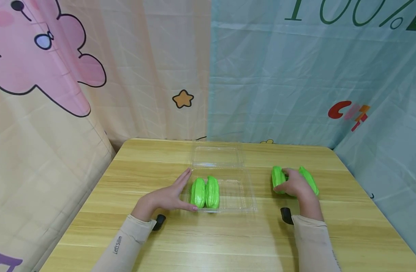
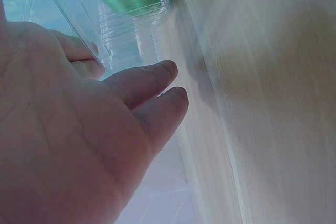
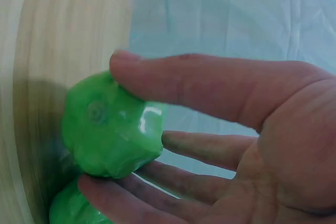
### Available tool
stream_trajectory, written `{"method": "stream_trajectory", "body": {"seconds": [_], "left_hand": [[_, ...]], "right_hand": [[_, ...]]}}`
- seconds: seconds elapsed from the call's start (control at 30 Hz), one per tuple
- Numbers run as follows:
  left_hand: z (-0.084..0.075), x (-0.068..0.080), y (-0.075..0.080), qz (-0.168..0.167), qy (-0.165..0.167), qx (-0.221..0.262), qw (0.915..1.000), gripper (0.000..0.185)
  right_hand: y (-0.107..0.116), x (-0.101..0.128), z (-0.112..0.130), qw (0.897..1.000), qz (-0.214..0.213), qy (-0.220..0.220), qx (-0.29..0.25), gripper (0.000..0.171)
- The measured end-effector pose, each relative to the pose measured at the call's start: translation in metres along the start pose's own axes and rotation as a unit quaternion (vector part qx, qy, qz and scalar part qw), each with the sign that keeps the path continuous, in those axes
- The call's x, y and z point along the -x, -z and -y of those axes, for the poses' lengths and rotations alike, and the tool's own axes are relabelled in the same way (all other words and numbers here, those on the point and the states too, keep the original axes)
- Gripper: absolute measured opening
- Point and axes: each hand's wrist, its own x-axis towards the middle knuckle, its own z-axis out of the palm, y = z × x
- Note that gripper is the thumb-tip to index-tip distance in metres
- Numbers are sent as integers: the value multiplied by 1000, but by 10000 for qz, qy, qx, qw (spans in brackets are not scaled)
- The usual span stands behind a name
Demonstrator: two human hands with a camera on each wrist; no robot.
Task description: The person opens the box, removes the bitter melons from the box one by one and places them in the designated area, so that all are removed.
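Observation:
A clear plastic clamshell box point(image 1: 233, 194) lies with its lid back at the table's middle. Two green, ridged, fruit-shaped pieces stand side by side in its left part, a left one point(image 1: 198, 192) and a right one point(image 1: 212, 192). My left hand point(image 1: 167, 196) spreads its straight fingers and thumb around the box's left front corner; fingertips point(image 2: 168, 69) are near the clear wall. My right hand point(image 1: 296, 184) holds another green ridged piece point(image 3: 113, 124) between thumb and fingers, at the table's right. Beside it lies a further green piece point(image 1: 308, 180), partly hidden by the hand.
The clear lid point(image 1: 217, 155) extends toward the back edge of the wooden table point(image 1: 208, 241). Printed curtains point(image 1: 282, 75) hang behind the table and at both sides. Black wrist cameras sit by both sleeves.

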Motion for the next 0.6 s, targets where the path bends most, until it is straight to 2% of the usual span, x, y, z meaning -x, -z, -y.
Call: {"method": "stream_trajectory", "body": {"seconds": [0.6], "left_hand": [[-3, 1, 1, -35, -23, 64, 10000, 130]], "right_hand": [[-18, -6, 8, 9962, -375, 9, 787, 87]]}}
